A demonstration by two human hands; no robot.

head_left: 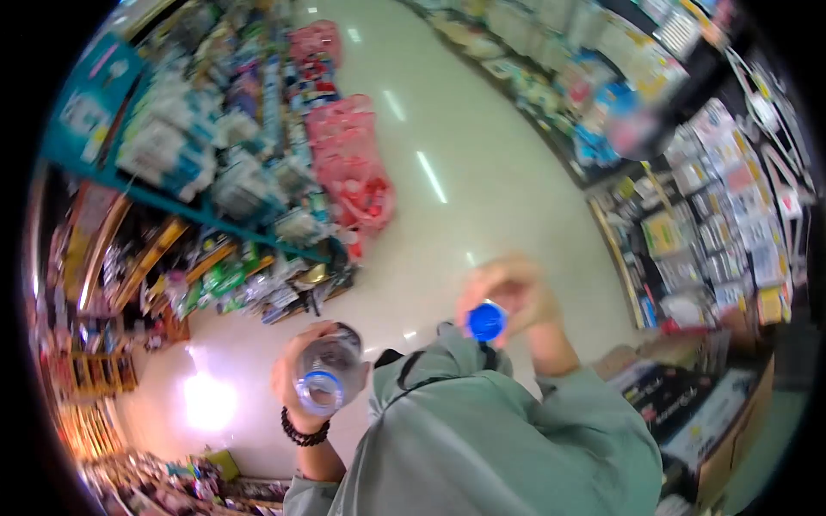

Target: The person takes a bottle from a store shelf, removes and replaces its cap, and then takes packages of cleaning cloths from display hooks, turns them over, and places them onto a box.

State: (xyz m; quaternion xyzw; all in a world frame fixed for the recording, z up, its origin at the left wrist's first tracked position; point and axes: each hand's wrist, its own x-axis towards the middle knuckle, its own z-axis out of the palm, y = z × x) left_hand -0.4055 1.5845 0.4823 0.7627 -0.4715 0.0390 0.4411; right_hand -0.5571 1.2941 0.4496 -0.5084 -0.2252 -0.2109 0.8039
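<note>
Holding bottle in left hand, blue cap in right hand

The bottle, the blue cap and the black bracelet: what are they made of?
Bottle: probably smooth plastic, because it's see-through; glass isn't ruled out.
Blue cap: likely plastic, with bright, even colour.
Black bracelet: dark round beads, perhaps wood or stone; too small to tell which, or how shiny.
</note>
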